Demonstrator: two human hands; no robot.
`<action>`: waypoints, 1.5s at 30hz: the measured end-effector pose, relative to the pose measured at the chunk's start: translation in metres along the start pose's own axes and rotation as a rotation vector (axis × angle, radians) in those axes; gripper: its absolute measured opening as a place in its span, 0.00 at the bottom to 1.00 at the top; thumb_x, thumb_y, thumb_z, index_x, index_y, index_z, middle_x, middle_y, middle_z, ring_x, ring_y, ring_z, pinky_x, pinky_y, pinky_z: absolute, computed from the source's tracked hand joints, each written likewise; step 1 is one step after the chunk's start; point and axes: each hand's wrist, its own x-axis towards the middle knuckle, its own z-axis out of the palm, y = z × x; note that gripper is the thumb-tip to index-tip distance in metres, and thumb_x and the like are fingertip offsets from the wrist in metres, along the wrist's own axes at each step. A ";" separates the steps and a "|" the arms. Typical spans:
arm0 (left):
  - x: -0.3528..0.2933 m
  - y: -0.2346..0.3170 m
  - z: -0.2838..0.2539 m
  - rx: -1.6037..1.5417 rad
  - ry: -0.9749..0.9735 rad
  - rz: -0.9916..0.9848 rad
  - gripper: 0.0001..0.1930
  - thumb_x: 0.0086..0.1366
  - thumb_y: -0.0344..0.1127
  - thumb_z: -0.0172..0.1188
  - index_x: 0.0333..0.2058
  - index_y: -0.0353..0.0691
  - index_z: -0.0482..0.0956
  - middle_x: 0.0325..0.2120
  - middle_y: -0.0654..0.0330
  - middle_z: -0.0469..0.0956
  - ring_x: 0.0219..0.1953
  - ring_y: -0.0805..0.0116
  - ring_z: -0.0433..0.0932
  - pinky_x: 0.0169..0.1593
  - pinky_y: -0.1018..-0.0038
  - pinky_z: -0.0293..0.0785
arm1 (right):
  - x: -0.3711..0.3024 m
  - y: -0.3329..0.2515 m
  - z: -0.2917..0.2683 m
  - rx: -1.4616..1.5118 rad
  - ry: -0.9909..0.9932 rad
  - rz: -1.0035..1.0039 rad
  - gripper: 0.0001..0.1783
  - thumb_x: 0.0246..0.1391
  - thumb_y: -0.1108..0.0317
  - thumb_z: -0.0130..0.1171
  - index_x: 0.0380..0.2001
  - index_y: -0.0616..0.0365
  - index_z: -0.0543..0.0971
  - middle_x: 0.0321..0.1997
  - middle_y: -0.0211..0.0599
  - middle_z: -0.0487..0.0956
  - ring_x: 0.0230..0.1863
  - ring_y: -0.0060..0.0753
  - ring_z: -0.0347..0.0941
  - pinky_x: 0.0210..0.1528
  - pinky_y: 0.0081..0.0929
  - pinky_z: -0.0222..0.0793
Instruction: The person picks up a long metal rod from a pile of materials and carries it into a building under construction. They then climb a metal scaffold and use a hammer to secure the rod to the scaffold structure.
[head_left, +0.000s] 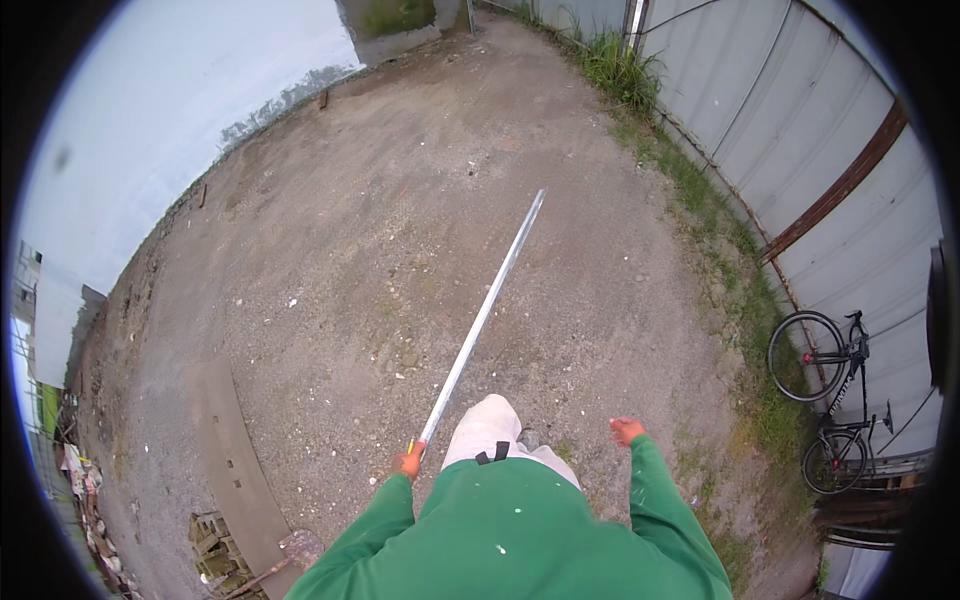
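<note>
My left hand point(408, 461) is closed around the near end of a long, straight, silver metal bar point(484, 318). The bar slants forward and to the right over the gravel ground, and its far end points away from me. A small yellow thing point(411, 446) shows at the same hand, too small to name. Off to my right side hangs my right hand point(628, 431), holding nothing, its fingers loosely apart. Both arms wear green sleeves, and a pale trouser leg point(487, 425) is stepping forward between them.
A long grey plank point(238, 440) lies at the left beside a stack of small blocks point(218, 552) and a shovel-like tool point(300, 548). A bicycle point(840, 375) leans by the metal fence point(800, 110) at right, with grass point(735, 240) along it. A white wall point(200, 100) bounds the left.
</note>
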 end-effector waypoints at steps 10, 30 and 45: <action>0.142 0.329 0.049 0.020 -0.028 -0.022 0.48 0.47 0.74 0.55 0.40 0.22 0.78 0.41 0.33 0.75 0.48 0.42 0.75 0.52 0.59 0.68 | 0.232 -0.259 -0.095 0.004 0.258 -0.078 0.19 0.51 0.50 0.61 0.29 0.58 0.79 0.22 0.33 0.77 0.18 0.27 0.72 0.21 0.28 0.70; 0.318 1.006 0.034 0.000 0.182 0.065 0.48 0.46 0.75 0.55 0.35 0.23 0.79 0.35 0.34 0.77 0.43 0.44 0.77 0.47 0.58 0.70 | 0.598 -0.640 -0.344 0.052 0.145 0.194 0.20 0.55 0.48 0.57 0.32 0.55 0.78 0.25 0.34 0.79 0.20 0.29 0.73 0.22 0.32 0.70; 0.508 1.411 0.128 -0.303 -0.051 -0.038 0.52 0.44 0.76 0.59 0.41 0.20 0.76 0.38 0.39 0.78 0.42 0.50 0.78 0.48 0.60 0.70 | 0.888 -1.064 -0.535 0.163 0.181 0.014 0.15 0.55 0.55 0.59 0.32 0.58 0.75 0.22 0.36 0.77 0.17 0.29 0.72 0.18 0.30 0.69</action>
